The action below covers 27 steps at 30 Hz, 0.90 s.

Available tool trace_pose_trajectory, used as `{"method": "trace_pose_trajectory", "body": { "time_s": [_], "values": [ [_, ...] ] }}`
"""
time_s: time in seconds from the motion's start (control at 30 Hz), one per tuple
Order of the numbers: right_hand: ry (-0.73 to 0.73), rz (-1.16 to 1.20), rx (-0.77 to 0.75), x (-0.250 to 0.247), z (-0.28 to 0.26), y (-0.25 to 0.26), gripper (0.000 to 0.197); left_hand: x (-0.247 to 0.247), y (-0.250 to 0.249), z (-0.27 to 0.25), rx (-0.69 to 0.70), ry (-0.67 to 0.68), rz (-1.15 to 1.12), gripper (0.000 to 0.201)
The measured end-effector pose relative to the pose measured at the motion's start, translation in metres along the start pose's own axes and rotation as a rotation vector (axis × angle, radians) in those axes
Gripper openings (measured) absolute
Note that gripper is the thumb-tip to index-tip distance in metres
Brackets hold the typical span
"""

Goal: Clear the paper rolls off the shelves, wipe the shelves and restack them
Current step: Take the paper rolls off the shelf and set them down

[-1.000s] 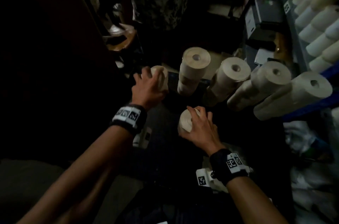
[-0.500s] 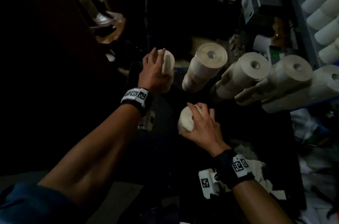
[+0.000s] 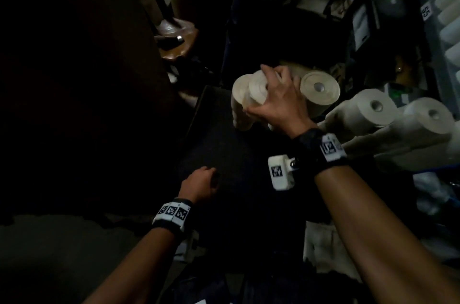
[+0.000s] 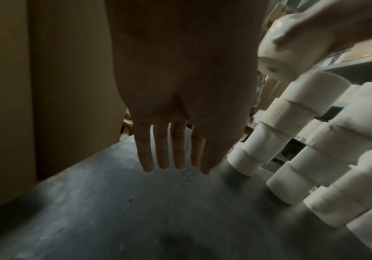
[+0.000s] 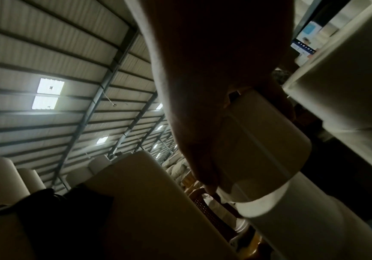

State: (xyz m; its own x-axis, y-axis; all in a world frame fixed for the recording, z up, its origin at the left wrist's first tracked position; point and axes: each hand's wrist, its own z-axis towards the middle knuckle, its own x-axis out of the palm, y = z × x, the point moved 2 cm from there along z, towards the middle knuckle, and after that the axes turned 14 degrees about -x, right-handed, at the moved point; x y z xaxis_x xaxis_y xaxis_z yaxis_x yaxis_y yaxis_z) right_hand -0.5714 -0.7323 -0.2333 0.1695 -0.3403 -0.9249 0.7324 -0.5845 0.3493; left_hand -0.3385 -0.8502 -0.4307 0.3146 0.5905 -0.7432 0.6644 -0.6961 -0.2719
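Note:
My right hand [image 3: 271,102] grips a white paper roll [image 3: 256,89] and holds it tilted over the top of the leftmost stack of rolls [image 3: 239,114]. In the right wrist view the fingers [image 5: 202,158] curl round that roll [image 5: 263,140], which sits above a stacked column [image 5: 296,219]. My left hand [image 3: 201,183] hangs low over the dark table top [image 3: 219,144] and holds nothing. Its fingers [image 4: 171,149] are straight, just above the dusty surface [image 4: 125,219]. The left wrist view shows the held roll [image 4: 276,52] at top right.
Three more leaning stacks of rolls [image 3: 319,91] [image 3: 373,107] [image 3: 433,117] stand to the right on the table. A shelf with rolls lying on their sides [image 3: 448,5] runs along the far right. A brown chair [image 3: 174,39] stands behind. A tall dark panel [image 4: 69,88] closes the left.
My left hand let go of its roll on the left stack and drew back towards me. My right hand lifted its roll off the table and carried it up to that stack.

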Motion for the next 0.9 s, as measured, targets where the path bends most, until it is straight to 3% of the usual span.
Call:
{"method": "trace_pose_trajectory", "body": {
  "time_s": [0.17, 0.37, 0.47, 0.57, 0.63, 0.8, 0.9],
  "values": [
    [0.086, -0.013, 0.022, 0.009, 0.049, -0.003, 0.102, 0.000, 0.007, 0.000, 0.000, -0.031, 0.010, 0.040],
    [0.141, 0.031, 0.008, 0.024, 0.052, -0.013, 0.109, 0.004, 0.011, -0.006, -0.002, -0.007, 0.002, 0.044],
    [0.026, 0.066, 0.004, 0.019, 0.026, -0.012, 0.101, 0.006, 0.011, -0.011, 0.012, 0.007, 0.016, 0.045],
    [-0.276, 0.089, -0.049, 0.026, -0.037, 0.001, 0.069, 0.007, 0.009, -0.017, 0.040, 0.023, 0.031, 0.048],
    [-0.318, 0.139, -0.031, 0.051, -0.098, 0.006, 0.050, 0.010, 0.007, -0.021, 0.060, 0.034, 0.035, 0.049],
    [0.161, 0.212, 0.327, 0.147, -0.264, -0.011, 0.031, 0.032, 0.005, -0.035, 0.104, 0.071, 0.073, 0.050],
    [0.335, 0.230, 0.454, 0.174, -0.341, -0.015, 0.028, 0.056, 0.004, -0.048, 0.125, 0.132, 0.113, 0.049]
  ]
}}
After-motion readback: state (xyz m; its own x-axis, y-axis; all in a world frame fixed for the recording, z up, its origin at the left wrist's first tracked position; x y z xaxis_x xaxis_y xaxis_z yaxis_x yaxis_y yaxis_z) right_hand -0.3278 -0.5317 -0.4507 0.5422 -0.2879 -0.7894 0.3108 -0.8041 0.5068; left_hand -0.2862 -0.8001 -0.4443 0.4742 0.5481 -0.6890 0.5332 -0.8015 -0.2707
